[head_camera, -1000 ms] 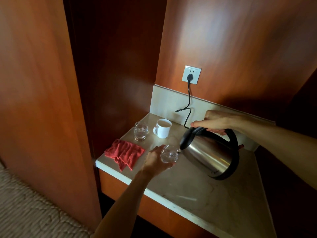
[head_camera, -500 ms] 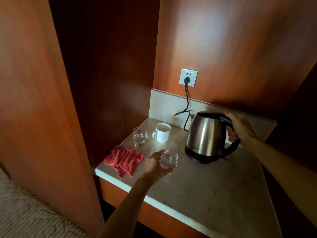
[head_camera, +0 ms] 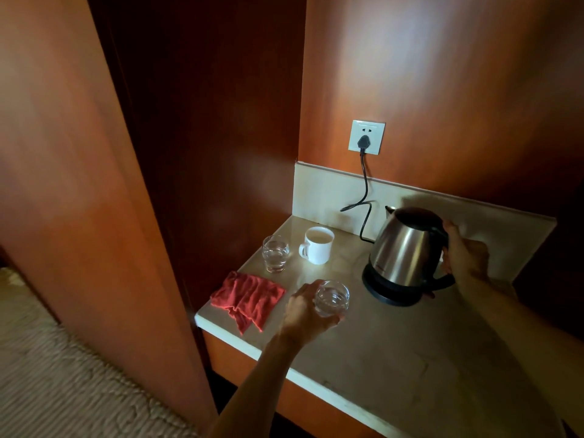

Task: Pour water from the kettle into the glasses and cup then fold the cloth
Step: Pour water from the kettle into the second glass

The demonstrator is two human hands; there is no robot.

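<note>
Presently: upright steel kettle (head_camera: 407, 248) on black base, right hand (head_camera: 466, 256) gripping its handle; left hand (head_camera: 305, 311) fingers wrapped round near clear glass (head_camera: 331, 298) (steadying it, likely); crumpled red cloth (head_camera: 248, 297) unfolded on pale stone surface (head_camera: 410, 358).

Both forearms are bare right up to the frame edge, with no sleeve, cuff, watch or band in sight behind the fingers. The left hand (head_camera: 305, 311) carries no ring or glove that can be made out. The right hand (head_camera: 467, 259) is likewise bare, its fingers unadorned; dim light hides finer detail.
</note>
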